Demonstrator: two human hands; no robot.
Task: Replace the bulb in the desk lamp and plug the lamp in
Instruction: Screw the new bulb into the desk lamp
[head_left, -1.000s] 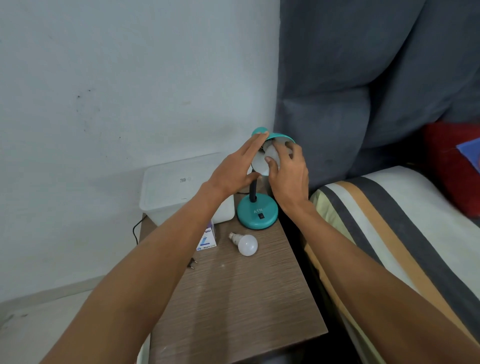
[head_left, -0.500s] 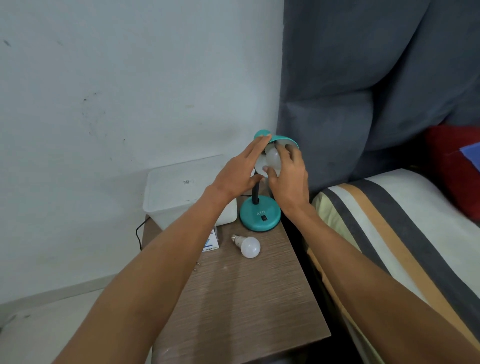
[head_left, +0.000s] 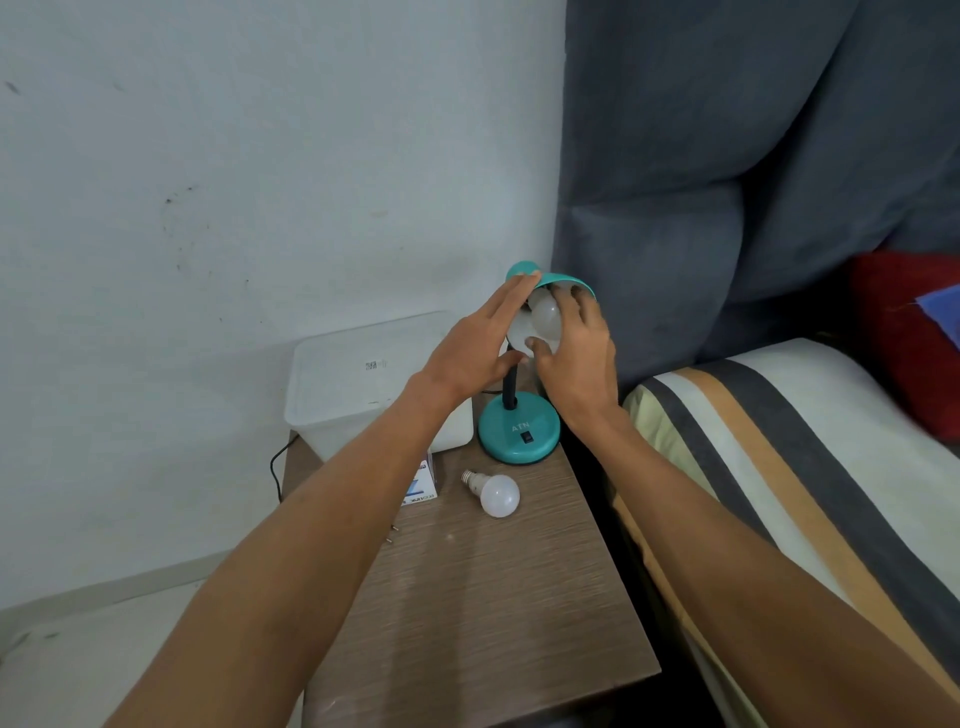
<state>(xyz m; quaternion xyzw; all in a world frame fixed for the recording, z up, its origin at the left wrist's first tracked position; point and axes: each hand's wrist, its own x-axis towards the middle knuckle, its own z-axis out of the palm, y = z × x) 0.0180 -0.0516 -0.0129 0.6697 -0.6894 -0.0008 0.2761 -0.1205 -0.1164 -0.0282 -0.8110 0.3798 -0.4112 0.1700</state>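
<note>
Nearby, spare bulb (head_left: 499, 495), white box (head_left: 363, 374), right hand (head_left: 576, 358) fingers curled around lamp bulb (head_left: 545, 314), left hand (head_left: 475, 348) flat.

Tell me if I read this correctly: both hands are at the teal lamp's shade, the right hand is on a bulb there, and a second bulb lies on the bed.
Not quite. The head view shows the second bulb lying on the wooden bedside table, in front of the lamp's base, not on the bed. The rest holds: the left hand and the right hand are at the shade, the right one on a bulb.
</note>
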